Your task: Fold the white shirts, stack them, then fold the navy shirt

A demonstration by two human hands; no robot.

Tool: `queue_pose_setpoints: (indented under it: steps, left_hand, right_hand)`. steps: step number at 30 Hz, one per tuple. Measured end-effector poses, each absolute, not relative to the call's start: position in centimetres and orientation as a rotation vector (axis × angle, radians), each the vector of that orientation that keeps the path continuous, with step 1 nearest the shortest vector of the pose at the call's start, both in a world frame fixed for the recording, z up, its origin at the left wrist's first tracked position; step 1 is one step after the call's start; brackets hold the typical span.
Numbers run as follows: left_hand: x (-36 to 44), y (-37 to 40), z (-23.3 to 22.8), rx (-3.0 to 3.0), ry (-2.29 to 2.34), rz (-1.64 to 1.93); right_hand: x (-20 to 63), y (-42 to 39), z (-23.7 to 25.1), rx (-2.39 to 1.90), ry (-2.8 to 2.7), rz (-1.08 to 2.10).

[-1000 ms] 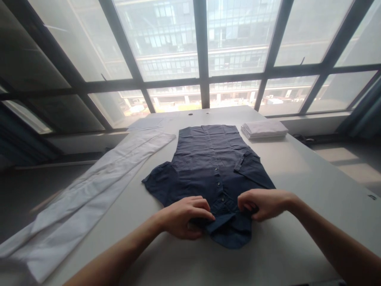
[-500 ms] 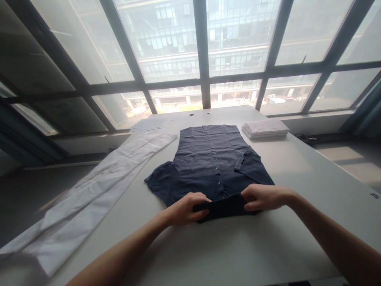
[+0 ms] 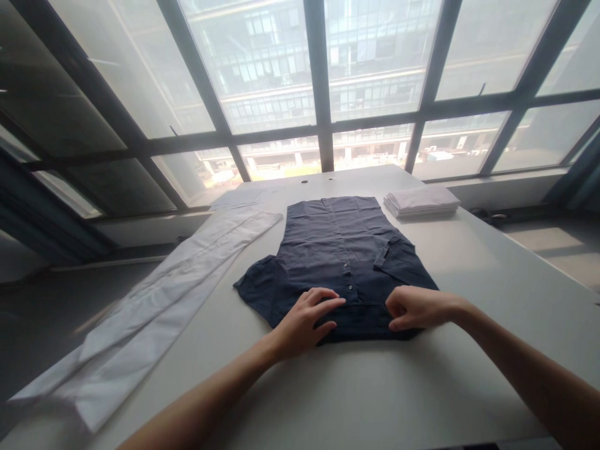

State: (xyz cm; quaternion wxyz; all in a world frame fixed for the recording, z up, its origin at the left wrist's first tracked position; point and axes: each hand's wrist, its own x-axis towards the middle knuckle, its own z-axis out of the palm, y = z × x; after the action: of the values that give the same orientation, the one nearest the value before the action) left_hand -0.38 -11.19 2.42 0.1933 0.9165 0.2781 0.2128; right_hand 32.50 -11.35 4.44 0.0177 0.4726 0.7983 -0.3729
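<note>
**Both hands on navy shirt, near edge**

Shirt (image 3: 342, 262) lies flat, button side up, on the tabletop (image 3: 469, 375), stretching away from both hands. Left hand (image 3: 307, 319) open, fingers spread, pressing the near folded edge. Right hand (image 3: 415, 307) loosely curled, fingertips pinching that same edge. Fabric looks light, soft, limp, creases easily; best gripped at edges or corners. White cloth strip (image 3: 164, 300) left of left hand. Folded white stack (image 3: 422, 203) far beyond right hand. No readable labels or writing.
</note>
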Motion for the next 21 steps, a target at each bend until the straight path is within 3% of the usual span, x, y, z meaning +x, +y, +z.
queue_pose_setpoints:
  steps: [3, 7, 11, 16, 21]
  left_hand:
    - [-0.3, -11.6, 3.1, 2.701, 0.51, 0.357]
    - [0.0, -11.7, 3.2, 2.768, 0.499, 0.114]
    - [0.2, -11.6, 2.8, 2.762, 0.532, 0.044]
    - [0.1, -11.7, 2.8, 2.763, 0.53, 0.051]
    - [0.1, -11.8, 2.9, 2.756, 0.539, 0.041]
  right_hand:
    - [32.2, -11.3, 5.0, 1.532, 2.761, -1.227]
    - [30.6, -11.7, 4.9, 1.474, 3.141, -1.12]
    - [29.9, -11.9, 3.7, 1.428, 3.133, -0.88]
    - [30.5, -11.4, 2.8, 1.479, 2.947, -0.91]
    - [30.1, -11.6, 3.0, 1.336, 3.125, -0.78]
